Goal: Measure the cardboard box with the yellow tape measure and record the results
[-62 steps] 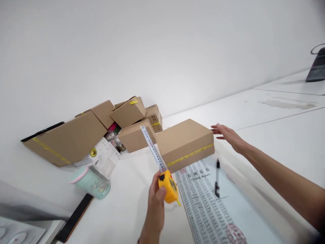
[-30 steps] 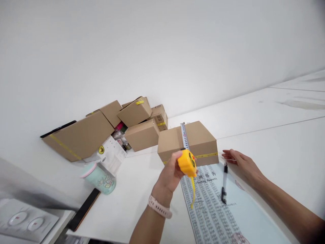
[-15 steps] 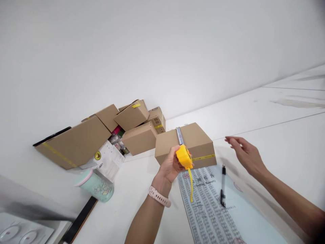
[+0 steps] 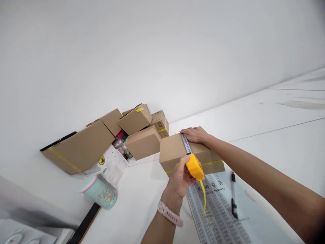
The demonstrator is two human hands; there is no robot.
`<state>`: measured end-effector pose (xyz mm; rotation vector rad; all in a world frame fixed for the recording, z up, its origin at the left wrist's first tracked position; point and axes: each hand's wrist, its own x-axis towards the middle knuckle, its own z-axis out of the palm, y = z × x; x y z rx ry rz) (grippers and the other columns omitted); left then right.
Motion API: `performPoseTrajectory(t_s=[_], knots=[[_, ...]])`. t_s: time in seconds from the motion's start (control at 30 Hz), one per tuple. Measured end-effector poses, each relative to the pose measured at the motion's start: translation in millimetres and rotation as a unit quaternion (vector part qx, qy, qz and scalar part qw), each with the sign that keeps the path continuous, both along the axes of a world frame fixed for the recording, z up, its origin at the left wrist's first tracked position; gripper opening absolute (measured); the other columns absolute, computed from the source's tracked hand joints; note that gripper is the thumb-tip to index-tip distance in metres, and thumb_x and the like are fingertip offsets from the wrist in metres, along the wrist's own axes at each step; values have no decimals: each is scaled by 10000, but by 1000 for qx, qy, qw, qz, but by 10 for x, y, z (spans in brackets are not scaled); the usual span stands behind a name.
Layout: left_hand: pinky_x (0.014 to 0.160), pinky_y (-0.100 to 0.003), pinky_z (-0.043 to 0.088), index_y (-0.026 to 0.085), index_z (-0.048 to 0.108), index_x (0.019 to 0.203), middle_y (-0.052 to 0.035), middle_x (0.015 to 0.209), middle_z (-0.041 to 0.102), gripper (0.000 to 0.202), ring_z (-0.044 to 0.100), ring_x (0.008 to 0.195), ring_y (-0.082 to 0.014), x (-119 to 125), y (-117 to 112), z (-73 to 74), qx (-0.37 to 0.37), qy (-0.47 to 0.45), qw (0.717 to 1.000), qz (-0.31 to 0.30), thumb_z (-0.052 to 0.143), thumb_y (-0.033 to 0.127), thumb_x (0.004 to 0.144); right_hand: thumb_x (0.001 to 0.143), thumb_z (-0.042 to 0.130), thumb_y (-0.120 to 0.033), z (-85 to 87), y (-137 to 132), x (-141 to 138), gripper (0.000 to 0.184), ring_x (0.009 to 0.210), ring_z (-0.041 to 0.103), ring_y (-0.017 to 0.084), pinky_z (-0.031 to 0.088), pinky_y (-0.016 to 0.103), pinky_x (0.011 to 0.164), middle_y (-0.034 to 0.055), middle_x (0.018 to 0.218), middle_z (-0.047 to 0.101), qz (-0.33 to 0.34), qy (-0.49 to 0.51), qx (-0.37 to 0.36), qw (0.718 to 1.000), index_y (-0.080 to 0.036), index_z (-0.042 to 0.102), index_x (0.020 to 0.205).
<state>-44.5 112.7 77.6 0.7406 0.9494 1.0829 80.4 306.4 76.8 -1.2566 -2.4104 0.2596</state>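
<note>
A brown cardboard box (image 4: pixel 175 150) with a yellow tape stripe sits on the white table. My left hand (image 4: pixel 180 176) is closed round a yellow tape measure (image 4: pixel 195 166) at the box's near edge. Its blade (image 4: pixel 186 143) runs across the box top to the far edge. There my right hand (image 4: pixel 194 134) lies on the box, fingers pressing the blade's end down. A yellow strap hangs from the tape measure over a printed sheet (image 4: pixel 218 210).
A black pen (image 4: pixel 233 195) lies on the printed sheet. Several cardboard boxes (image 4: pixel 138 128) are piled against the wall at the left, with a white package (image 4: pixel 111 164), a mint-green cup (image 4: pixel 100 192) and a black phone (image 4: pixel 85 222) nearby.
My right hand has moved from the air beside the pen onto the far edge of the box, onto the blade's end. My left hand stays at the near edge with the tape measure.
</note>
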Motion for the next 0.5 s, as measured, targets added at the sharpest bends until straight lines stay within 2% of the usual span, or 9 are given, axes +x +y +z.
performPoseTrajectory(t_s=[0.1,0.27,0.37,0.5], knots=[[681,-344,528,114,644,1029,-104,981,671,548,654,691,-201,27,-122,-81,16,-31,999,6,784,515,683,933,372,-293,-32,-15,10,491,1303,533,308,381,528,1043,4,1452,575,3,-18,13,1000,-352,583,1372],[710,-345,535,112,675,1035,-132,1012,679,529,655,799,-229,65,-446,-203,17,-81,996,34,781,515,709,956,300,-282,0,-51,19,510,1295,531,315,389,522,1022,23,1456,572,5,-36,19,999,-311,584,1378],[738,-355,538,104,692,1026,-143,1032,683,521,657,817,-233,55,-572,-215,19,-92,995,21,780,510,711,959,288,-285,9,-56,19,513,1285,535,315,389,511,1017,25,1447,580,6,-40,19,999,-308,581,1380],[784,-391,540,109,694,1007,-122,976,680,498,664,820,-251,48,-582,-190,26,-84,996,14,766,509,719,963,273,-290,-6,-45,22,520,1316,508,308,363,509,1042,16,1460,566,5,-40,11,999,-313,565,1392]])
